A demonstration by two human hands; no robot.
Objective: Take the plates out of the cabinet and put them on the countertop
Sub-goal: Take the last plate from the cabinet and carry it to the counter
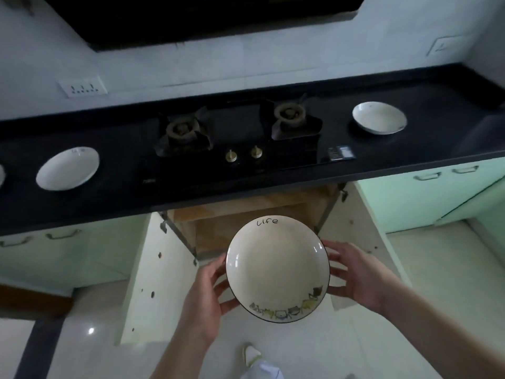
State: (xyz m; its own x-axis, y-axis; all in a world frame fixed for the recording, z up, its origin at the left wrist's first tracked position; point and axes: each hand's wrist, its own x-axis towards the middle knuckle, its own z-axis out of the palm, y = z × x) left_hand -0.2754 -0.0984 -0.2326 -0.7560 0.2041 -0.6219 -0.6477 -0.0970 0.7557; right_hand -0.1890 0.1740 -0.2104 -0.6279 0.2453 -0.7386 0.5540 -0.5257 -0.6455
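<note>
I hold a cream plate [277, 266] with a dark rim, the word "life" and small cartoon figures, level in front of the open cabinet [246, 214] under the stove. My left hand [210, 291] grips its left edge and my right hand [355, 274] its right edge. On the black countertop [123, 192] lie a white plate [67, 168] at the left and another white plate [379, 118] at the right. The edge of one more white dish [1, 175] shows at the far left border.
A two-burner gas stove [237, 135] with two brass knobs fills the counter's middle. Both cabinet doors [153, 269] stand swung open toward me. Pale green cabinet fronts [426, 198] flank the opening. A range hood [191, 20] hangs overhead. My shoe [251, 354] is on the tiled floor.
</note>
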